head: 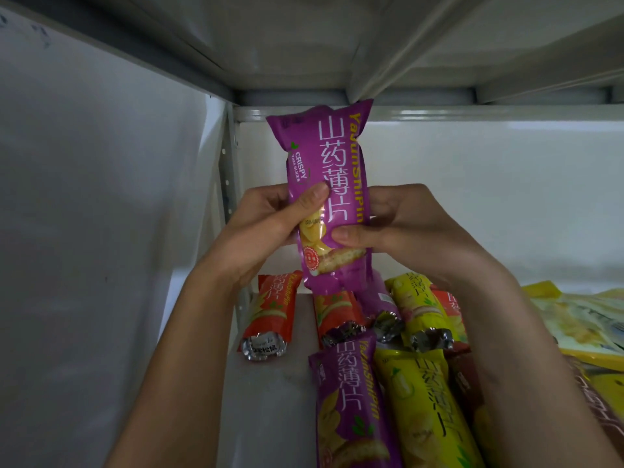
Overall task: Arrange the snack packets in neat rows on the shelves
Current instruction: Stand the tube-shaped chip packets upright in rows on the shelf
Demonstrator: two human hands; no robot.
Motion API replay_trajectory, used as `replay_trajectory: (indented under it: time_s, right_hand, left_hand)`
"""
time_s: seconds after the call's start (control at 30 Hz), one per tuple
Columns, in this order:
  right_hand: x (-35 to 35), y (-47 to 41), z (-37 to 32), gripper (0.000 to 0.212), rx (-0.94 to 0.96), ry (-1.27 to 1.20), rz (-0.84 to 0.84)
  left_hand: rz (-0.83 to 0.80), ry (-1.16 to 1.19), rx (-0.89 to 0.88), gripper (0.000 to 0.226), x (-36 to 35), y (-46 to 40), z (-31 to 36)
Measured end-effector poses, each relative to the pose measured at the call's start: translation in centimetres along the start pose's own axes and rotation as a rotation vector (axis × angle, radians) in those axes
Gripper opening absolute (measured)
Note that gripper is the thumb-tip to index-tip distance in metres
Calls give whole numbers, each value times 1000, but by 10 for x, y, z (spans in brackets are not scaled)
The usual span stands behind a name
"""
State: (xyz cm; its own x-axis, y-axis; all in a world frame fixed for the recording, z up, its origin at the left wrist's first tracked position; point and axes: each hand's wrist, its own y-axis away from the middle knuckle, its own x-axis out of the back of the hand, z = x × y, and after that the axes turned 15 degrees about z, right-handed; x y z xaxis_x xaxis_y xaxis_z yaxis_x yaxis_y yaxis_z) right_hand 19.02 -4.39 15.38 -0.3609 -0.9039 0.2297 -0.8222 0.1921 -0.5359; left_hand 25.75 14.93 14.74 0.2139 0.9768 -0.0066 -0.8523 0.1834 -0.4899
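Two hands hold one purple packet (pixel 329 194) upright above the shelf (pixel 270 393): our left hand (pixel 266 231) and right hand (pixel 401 231) each pinch its lower half, fingers (pixel 312 197) curled round it. If we lower it carelessly, it may topple among the orange packet (pixel 270 315) and yellow packet (pixel 418 309) lying loose below. We see bare room only at the left, beside the side wall (pixel 101 197); overhead, the upper shelf (pixel 337 45) sits close.
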Motion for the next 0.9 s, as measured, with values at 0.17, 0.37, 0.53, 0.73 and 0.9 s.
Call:
replay_trajectory:
  time_s: [0.17, 0.37, 0.53, 0.73, 0.9]
  right_hand:
    - [-2, -1, 1, 40, 16, -40, 33]
    - [3, 0, 2, 55, -28, -2, -107]
    - [0, -3, 7, 47, -15, 7, -2]
    - [4, -3, 7, 64, -37, 37, -97]
    - [4, -2, 7, 56, -32, 67, -78]
  left_hand:
    - [-64, -3, 54, 46, 2, 1, 3]
    - [10, -25, 33, 41, 2, 1, 1]
    - [-80, 30, 123, 44, 1, 2, 1]
    - [-71, -127, 108, 47, 3, 0, -1]
    - [-64, -86, 115, 52, 3, -2, -5]
